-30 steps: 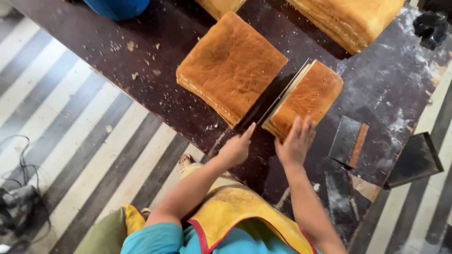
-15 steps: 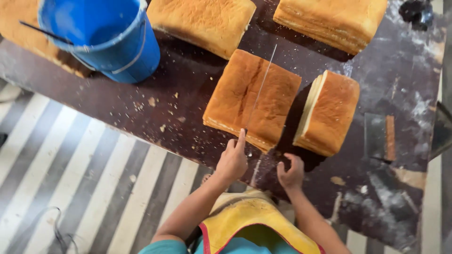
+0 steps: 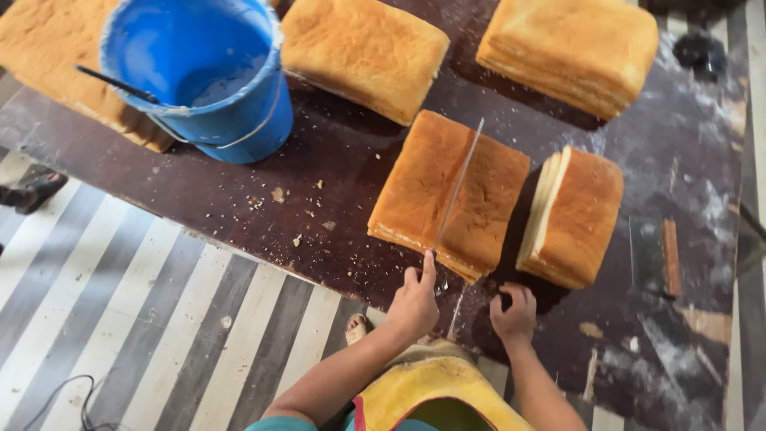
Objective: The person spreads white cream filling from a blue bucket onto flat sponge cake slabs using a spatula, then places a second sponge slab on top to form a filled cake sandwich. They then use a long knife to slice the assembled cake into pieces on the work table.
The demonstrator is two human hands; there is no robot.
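1. Worktop (image 3: 239, 191): dark, crumb-strewn, dusted white at the right.
2. Blue bucket (image 3: 199, 80) stood far left, a thin stick inside.
3. Sponge slab (image 3: 447, 195) lay in front of you, a long knife (image 3: 459, 187) running across its top from the near edge to the far one. The cut looked begun, not finished.
4. Cut block (image 3: 578, 215) stood just to the right, apart from the slab: one piece off already.
5. Your left hand (image 3: 415, 299) held the knife's near end, fingers curled, forefinger extended along the blade.
6. Your right hand (image 3: 515, 311) rested on the worktop, fingers curled, holding nothing I could make out.
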